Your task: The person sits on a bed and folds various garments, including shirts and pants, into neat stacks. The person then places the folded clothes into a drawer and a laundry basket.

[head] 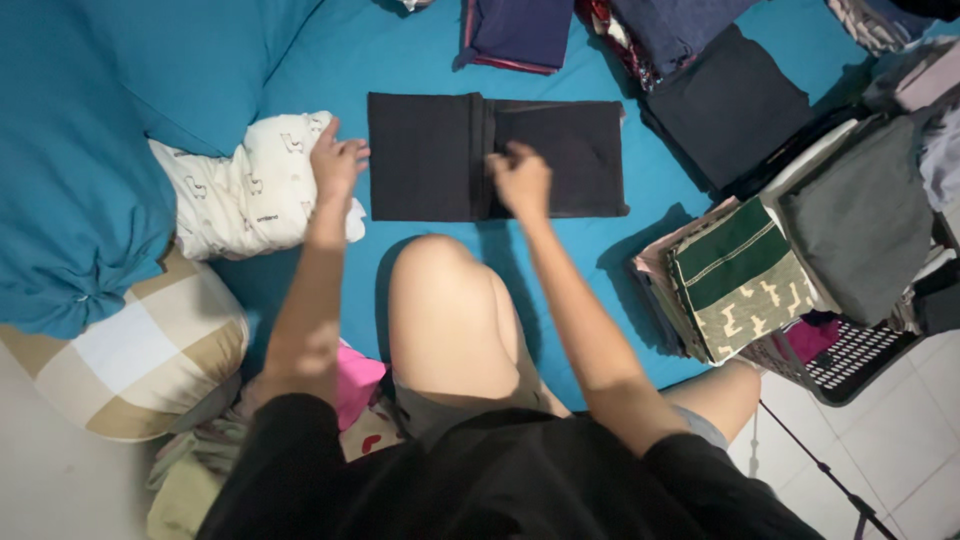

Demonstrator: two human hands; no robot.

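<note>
We are kneeling at the edge of a bed covered by a teal sheet (400, 50), one bare knee lying between our forearms. A black folded garment (430, 155) is lying flat on the sheet just ahead of both hands, forming a wide rectangle with a folded seam running down its middle.

Our left hand (336, 160) is hovering at the garment's left edge with loosely spread fingers, holding nothing (we cannot tell whether the fingertips are touching the cloth). Our right hand (520, 180) is resting on the garment just right of the seam, fingers curled down and pinching or pressing the fabric.

Directly left of the left hand a white patterned pillow (240, 190) is lying against a large teal bolster (80, 180), and a beige checked cushion (140, 350) is sitting below them. Well to the right of the right hand, stacks of folded clothes are piling up: a green patterned stack (735, 280), a grey folded piece (860, 220) and a dark folded piece (730, 105). Beyond the garment a navy folded item (515, 30) is lying.
</note>
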